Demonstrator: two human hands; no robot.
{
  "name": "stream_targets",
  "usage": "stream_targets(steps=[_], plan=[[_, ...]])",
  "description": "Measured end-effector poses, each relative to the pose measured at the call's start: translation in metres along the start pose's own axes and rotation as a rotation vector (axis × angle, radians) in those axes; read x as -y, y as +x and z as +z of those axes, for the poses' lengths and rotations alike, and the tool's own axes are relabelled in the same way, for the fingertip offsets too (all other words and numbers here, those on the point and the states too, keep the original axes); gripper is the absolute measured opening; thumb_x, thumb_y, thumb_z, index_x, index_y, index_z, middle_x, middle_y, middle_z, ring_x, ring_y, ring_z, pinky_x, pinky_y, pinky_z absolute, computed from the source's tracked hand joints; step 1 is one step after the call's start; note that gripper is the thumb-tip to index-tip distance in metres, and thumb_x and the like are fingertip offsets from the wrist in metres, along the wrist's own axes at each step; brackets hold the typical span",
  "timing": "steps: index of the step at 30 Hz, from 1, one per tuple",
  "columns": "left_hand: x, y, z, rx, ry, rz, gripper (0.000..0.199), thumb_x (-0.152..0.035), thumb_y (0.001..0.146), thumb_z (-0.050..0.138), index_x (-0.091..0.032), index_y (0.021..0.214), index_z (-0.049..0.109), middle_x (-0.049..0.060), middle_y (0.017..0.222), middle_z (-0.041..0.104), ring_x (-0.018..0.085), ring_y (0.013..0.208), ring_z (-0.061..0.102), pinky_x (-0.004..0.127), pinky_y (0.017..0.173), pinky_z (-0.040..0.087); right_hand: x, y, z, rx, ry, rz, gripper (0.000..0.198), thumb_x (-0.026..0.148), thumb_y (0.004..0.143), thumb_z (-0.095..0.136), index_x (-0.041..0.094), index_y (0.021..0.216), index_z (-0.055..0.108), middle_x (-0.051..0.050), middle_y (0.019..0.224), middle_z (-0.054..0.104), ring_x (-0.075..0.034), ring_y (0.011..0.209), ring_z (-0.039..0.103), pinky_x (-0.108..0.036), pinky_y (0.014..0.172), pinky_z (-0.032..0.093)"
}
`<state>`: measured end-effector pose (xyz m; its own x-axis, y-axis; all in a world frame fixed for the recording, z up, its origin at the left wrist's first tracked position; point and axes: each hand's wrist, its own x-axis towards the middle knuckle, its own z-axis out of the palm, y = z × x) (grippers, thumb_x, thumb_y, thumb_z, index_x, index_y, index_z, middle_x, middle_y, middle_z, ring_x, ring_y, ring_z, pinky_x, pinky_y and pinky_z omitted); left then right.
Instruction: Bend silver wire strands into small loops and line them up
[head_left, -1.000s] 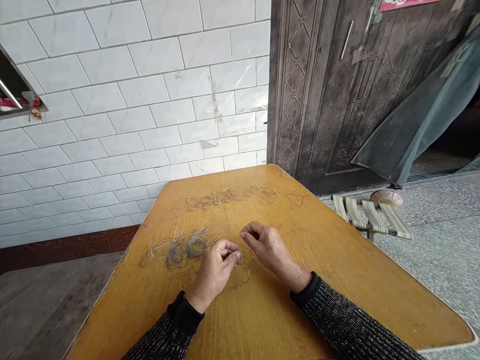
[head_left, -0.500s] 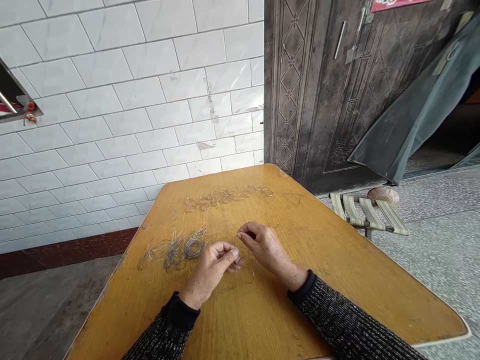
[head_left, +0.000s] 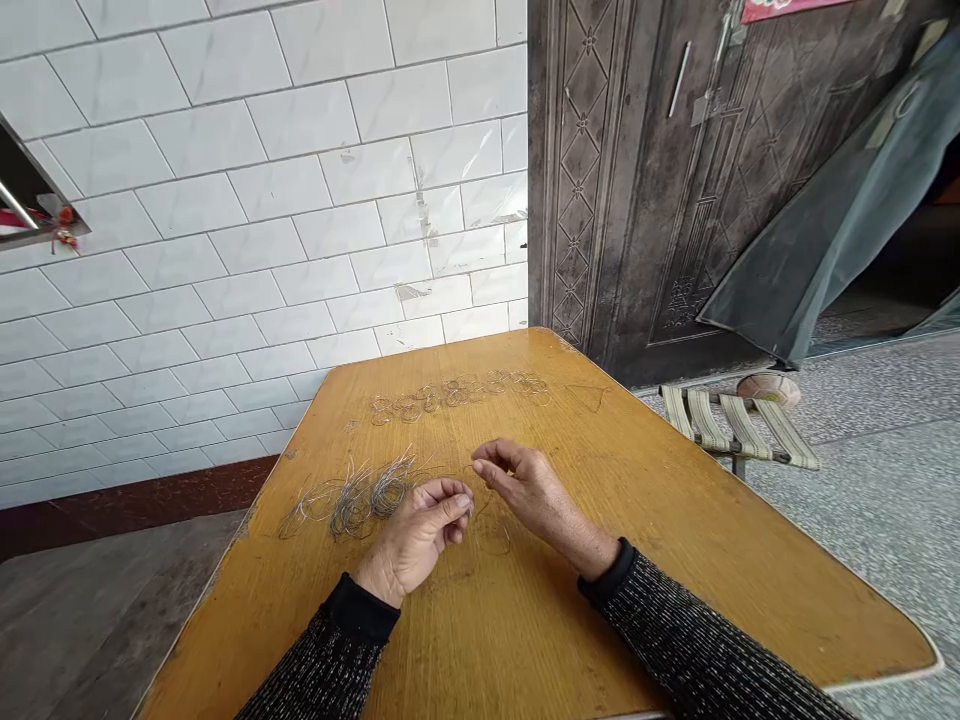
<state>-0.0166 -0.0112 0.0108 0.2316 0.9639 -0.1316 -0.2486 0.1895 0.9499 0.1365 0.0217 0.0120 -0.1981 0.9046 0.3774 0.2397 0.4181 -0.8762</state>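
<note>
Over the middle of the table, my left hand (head_left: 418,535) is closed in a pinch on a thin wire (head_left: 508,540), whose loose curve hangs to the right of the fingertips. Just beyond, my right hand (head_left: 534,497) also pinches with thumb and forefinger; a fine wire end seems to show at its tips. The two hands are close but apart. Left of them lie bundles of grey wire (head_left: 390,487), partly behind my left hand. Farther back, small loops of wire (head_left: 455,391) form a row across the table.
The wooden table (head_left: 600,620) narrows toward a white tiled wall (head_left: 300,180). A bent piece of wire (head_left: 592,392) lies near its right edge. On the right stand a folding stool with striped straps (head_left: 739,425) and a dark carved door (head_left: 637,200) with a hanging curtain (head_left: 832,220).
My left hand has shifted slightly left and up. My right hand has barely moved. The hanging wire below the hands has changed its curve.
</note>
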Motion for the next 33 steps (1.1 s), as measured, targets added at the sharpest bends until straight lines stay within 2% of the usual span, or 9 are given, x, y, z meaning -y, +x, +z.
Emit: stream_targets(steps=[2,4,8,11,17,27,30,33], plan=[[-0.001,0.001,0.000,-0.055,-0.029,0.054,0.020,-0.026,0.060,0.072,-0.014,0.070,0.059,-0.001,0.066,0.052,0.006,0.056,0.045,0.019,0.050,0.032,0.003,0.000,-0.002,0.012,0.138,0.059,0.027,0.037,0.080,0.046,0.014,0.092,0.056,-0.003,0.073,0.058,-0.012,0.062,0.054,-0.021,0.052,0.041],[-0.002,0.002,-0.001,-0.098,-0.044,0.119,0.021,-0.027,0.061,0.071,-0.014,0.070,0.058,-0.001,0.068,0.054,0.007,0.057,0.046,0.019,0.051,0.033,0.004,0.000,-0.003,0.079,0.250,0.141,0.036,0.043,0.081,0.042,0.014,0.098,0.054,-0.006,0.078,0.059,-0.013,0.066,0.057,-0.021,0.051,0.043],[-0.002,0.003,-0.003,-0.127,-0.043,0.196,0.020,-0.027,0.062,0.070,-0.014,0.071,0.056,0.001,0.069,0.057,0.008,0.059,0.049,0.019,0.051,0.034,0.001,-0.002,-0.001,0.277,0.380,0.222,0.036,0.048,0.078,0.048,0.015,0.089,0.059,-0.006,0.079,0.062,-0.013,0.069,0.058,-0.019,0.053,0.042],[-0.002,0.003,-0.004,-0.125,-0.059,0.210,0.021,-0.025,0.062,0.070,-0.015,0.072,0.055,0.000,0.069,0.058,0.008,0.059,0.051,0.020,0.052,0.035,-0.003,-0.003,0.004,0.356,0.455,0.244,0.032,0.045,0.071,0.058,0.014,0.080,0.061,-0.002,0.071,0.061,-0.009,0.061,0.055,-0.017,0.051,0.038],[-0.002,0.002,-0.001,-0.099,-0.048,0.205,0.020,-0.023,0.062,0.070,-0.016,0.069,0.053,0.001,0.076,0.058,0.009,0.063,0.052,0.020,0.054,0.037,-0.003,-0.002,0.010,0.282,0.592,0.340,0.033,0.041,0.056,0.069,0.014,0.070,0.057,0.004,0.059,0.054,-0.005,0.048,0.046,-0.018,0.048,0.035],[0.003,0.003,0.000,-0.143,-0.080,0.185,0.023,-0.023,0.060,0.072,-0.016,0.068,0.052,-0.003,0.069,0.049,0.006,0.058,0.044,0.017,0.049,0.032,-0.003,-0.002,0.008,0.236,0.649,0.331,0.031,0.038,0.055,0.072,0.016,0.071,0.056,0.006,0.055,0.050,-0.005,0.046,0.044,-0.018,0.046,0.035],[0.001,0.002,0.000,-0.143,-0.056,0.192,0.025,-0.029,0.063,0.070,-0.017,0.078,0.053,-0.002,0.076,0.051,0.007,0.062,0.046,0.017,0.050,0.034,-0.003,-0.001,0.005,0.210,0.629,0.330,0.030,0.040,0.057,0.070,0.015,0.066,0.055,0.006,0.054,0.050,-0.004,0.045,0.043,-0.018,0.046,0.037],[-0.006,0.000,-0.002,-0.212,0.065,0.283,0.030,-0.040,0.072,0.059,-0.022,0.095,0.053,0.003,0.095,0.054,0.012,0.076,0.051,0.020,0.056,0.040,-0.004,0.001,-0.001,0.245,0.564,0.327,0.028,0.038,0.057,0.070,0.015,0.064,0.055,0.006,0.052,0.049,-0.004,0.043,0.042,-0.018,0.044,0.035]])
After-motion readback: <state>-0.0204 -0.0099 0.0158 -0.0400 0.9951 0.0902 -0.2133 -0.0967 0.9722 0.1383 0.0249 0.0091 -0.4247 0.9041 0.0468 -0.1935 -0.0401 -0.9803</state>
